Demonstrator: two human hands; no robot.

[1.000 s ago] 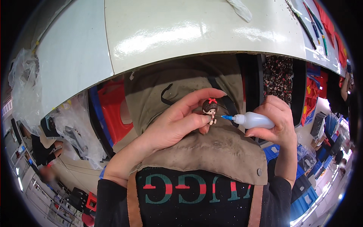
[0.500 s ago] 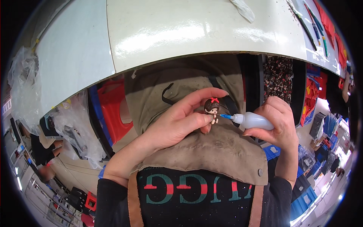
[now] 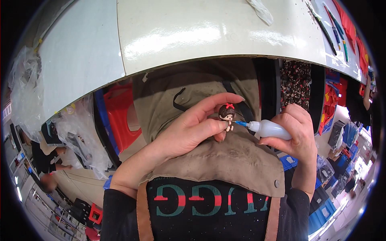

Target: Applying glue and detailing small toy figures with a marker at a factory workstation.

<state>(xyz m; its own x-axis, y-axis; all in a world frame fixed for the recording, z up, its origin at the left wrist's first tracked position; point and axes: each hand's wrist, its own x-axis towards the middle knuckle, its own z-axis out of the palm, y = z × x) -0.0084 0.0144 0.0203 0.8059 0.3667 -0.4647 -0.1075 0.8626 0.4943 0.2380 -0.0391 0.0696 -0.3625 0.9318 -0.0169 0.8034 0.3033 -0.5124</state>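
Pinches with the left hand (image 3: 189, 128), thumb against fingers, on a small doll figurine (image 3: 227, 114); grips with the right hand (image 3: 295, 125), closed around a squeeze bottle (image 3: 273, 129). Works low, over the lap, well clear of the tabletop. Faces, right across the top, a glossy white worktable (image 3: 181, 18). Wears a brown bib apron (image 3: 225, 156) over a black T-shirt (image 3: 209, 228) with green and red lettering. Has, off to the left, a heap of clear plastic bags (image 3: 86, 142) and, nearer the lap, a curved piece of red plastic (image 3: 120, 116). Keeps company with a dark tray (image 3: 295, 84) beyond the right hand, packed with small brown, pale and red pieces. Down in size to a crumpled white cloth (image 3: 261, 11) at the table's far edge, then to slim pen-like tools (image 3: 325, 32) at upper right. Back to the centre! Aims the translucent white bottle leftward, nearly level. Holds the figurine roughly upright, brown-haired head toward the table. And brings together, at neck or chest, that tiny body and a blue nozzle (image 3: 241, 123): touching or just short, cannot tell. Smallest of all, tops the hair with a red bow (image 3: 229, 106).
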